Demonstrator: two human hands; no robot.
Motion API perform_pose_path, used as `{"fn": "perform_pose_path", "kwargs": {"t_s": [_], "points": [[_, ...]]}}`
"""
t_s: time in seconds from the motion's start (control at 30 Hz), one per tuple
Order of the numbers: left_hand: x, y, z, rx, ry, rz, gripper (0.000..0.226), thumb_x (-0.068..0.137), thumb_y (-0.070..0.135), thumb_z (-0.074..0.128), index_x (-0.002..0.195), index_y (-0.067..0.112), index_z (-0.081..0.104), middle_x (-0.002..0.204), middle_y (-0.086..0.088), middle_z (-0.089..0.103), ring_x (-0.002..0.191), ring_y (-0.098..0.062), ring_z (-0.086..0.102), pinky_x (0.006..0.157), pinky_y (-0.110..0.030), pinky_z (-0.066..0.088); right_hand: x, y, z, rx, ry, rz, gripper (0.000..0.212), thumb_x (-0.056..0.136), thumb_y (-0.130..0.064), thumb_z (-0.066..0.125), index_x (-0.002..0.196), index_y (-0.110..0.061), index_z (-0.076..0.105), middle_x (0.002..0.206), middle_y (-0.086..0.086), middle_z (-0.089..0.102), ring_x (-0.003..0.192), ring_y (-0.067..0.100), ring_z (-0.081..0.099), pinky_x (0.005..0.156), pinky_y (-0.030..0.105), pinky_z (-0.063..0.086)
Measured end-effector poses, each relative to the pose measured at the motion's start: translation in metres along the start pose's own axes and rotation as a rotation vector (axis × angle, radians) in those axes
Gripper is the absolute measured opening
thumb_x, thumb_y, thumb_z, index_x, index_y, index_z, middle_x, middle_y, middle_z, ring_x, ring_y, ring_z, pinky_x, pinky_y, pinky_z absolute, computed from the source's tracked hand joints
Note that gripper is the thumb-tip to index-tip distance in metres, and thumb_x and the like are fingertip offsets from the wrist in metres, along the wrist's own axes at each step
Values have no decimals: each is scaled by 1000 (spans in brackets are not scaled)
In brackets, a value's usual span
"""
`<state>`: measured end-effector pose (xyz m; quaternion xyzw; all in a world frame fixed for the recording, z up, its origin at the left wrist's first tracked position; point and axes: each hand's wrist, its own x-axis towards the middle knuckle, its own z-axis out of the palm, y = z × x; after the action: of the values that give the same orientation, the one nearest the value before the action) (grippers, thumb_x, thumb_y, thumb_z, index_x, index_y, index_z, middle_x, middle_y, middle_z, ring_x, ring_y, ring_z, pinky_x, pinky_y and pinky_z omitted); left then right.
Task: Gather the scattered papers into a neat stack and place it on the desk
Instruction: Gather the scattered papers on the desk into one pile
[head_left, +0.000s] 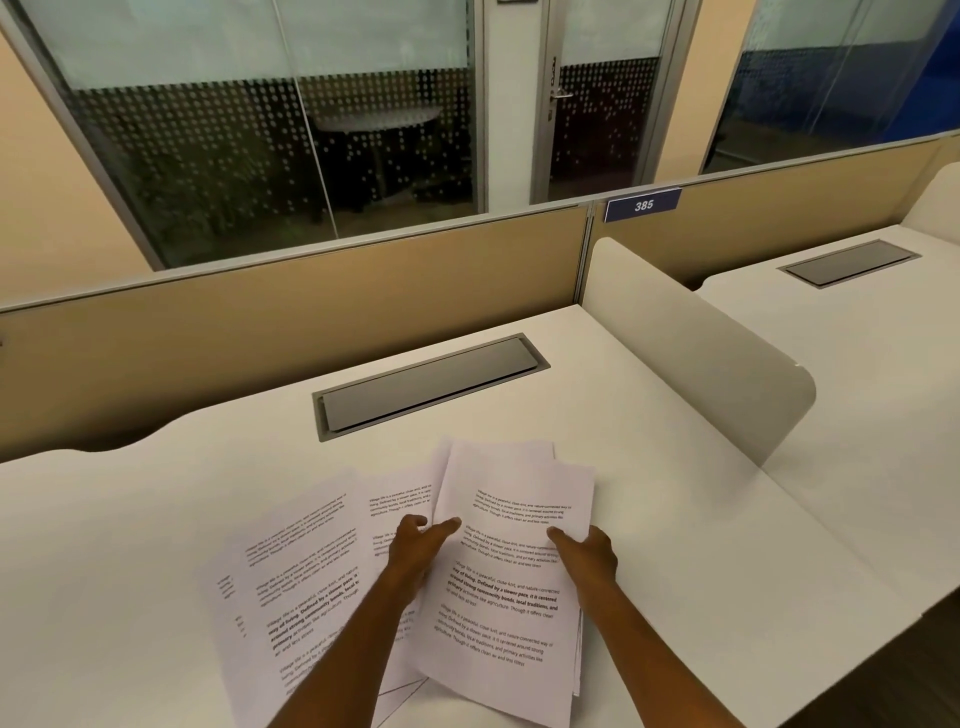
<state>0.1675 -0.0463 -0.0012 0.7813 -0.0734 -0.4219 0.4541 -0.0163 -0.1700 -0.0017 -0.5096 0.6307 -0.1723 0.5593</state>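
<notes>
Bare desk (156, 499) left of the papers (311, 561); side divider (691, 353) close on the right

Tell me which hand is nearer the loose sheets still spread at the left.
The left hand: it rests at the right edge of those spread sheets. The right hand is farther, on the far right side of the gathered stack.

Matt paper sheets (498, 571), smooth desk (156, 519)
</notes>
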Motion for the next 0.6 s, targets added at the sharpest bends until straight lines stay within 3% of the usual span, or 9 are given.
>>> {"fn": "perform_pose_path", "kwargs": {"t_s": [0.1,0.23,0.43,0.6], "points": [[8,-8,8,25,-27,18,82,54,53,78,121,13,52,114,-9,66,99,-29,65,86,-47,58,5,-2,0,5,-40,1,34,84,-27,69,114,-12,65,108,10,72,87,26,67,76,32,55],[14,-14,13,68,-22,34,62,61,34,79,115,12,57,103,-11,70,88,-30,71,74,-45,62,15,-1,4,56,-113,40,36,77,-31,76,108,-13,69,100,9,75,87,28,72,84,43,59],[11,-11,8,98,-33,57,40,74,0,68,111,9,55,110,-14,68,94,-33,68,78,-48,60,23,-2,12,103,-286,82,46,63,-28,87,103,-11,71,94,9,77,84,29,74,83,46,60],[7,-17,5,98,-25,71,43,74,0,67,114,11,55,112,-13,68,95,-32,69,79,-48,60,19,-10,16,130,-377,49,39,72,-11,83,108,-8,69,103,14,74,88,31,73,84,46,59]]}}
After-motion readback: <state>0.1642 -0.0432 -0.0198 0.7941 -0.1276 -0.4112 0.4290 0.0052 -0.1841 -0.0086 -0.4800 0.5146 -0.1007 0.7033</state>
